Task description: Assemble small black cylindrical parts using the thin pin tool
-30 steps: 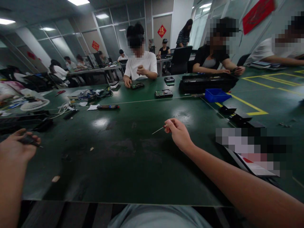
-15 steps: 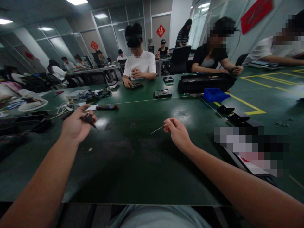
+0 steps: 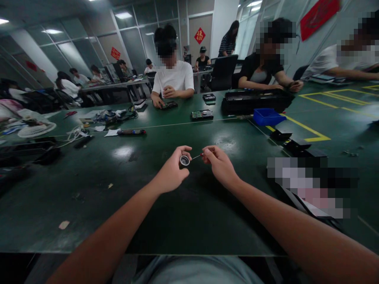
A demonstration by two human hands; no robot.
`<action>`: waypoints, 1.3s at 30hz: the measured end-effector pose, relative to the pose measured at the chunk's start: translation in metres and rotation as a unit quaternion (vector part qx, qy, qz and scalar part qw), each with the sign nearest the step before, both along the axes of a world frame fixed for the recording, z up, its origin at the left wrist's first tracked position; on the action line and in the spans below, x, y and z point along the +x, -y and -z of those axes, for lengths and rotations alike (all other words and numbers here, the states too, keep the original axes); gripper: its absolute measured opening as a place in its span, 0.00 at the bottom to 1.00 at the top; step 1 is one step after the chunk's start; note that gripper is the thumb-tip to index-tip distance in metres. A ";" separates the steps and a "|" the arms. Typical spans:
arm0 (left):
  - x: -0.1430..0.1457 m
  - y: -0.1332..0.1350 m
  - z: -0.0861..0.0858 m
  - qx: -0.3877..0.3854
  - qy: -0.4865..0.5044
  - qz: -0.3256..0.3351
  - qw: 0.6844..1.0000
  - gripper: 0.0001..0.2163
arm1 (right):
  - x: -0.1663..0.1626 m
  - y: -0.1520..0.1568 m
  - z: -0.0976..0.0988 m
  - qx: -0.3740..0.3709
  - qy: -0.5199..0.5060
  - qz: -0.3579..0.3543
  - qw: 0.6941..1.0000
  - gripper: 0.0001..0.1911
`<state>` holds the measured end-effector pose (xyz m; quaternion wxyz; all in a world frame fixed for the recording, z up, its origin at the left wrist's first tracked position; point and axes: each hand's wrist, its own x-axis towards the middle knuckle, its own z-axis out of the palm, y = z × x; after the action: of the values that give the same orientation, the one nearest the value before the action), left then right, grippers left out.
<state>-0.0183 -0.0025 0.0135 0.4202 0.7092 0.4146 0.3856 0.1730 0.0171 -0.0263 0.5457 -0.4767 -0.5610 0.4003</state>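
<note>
My left hand curls around a small round black part with a silvery ring at its end. The ringed end faces me, and the rest of the part is hidden by the fingers. Close by on the right, my right hand pinches a thin screwdriver by its red handle. Its metal shaft points left, with the tip at or very near the left fingers; I cannot tell whether it touches the part. Both hands are held over the green table.
A brown and black pen-like tool lies beyond the left hand. Farther back are a hard drive, a blue bin and a long black casing. Black brackets lie right. A co-worker sits opposite.
My left hand has swung right from the table's left side to meet the right hand, carrying a dark object. The right hand and its screwdriver have hardly moved.
</note>
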 end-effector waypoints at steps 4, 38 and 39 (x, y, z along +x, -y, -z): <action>-0.006 -0.009 0.025 0.076 -0.136 -0.002 0.988 0.25 | 0.001 0.004 -0.004 -0.005 0.068 -0.012 0.998 0.17; -0.030 -0.027 0.043 0.138 -0.180 0.010 0.974 0.19 | 0.003 0.018 -0.025 0.071 0.172 0.061 0.981 0.16; -0.030 -0.027 0.044 0.135 -0.178 0.010 0.975 0.19 | 0.002 0.018 -0.024 0.076 0.163 0.049 0.982 0.13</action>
<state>-0.0485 0.0243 -0.0301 0.2438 0.8209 0.4196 0.3011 0.1754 -0.0012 -0.0024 0.5003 -0.5195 -0.6474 0.2464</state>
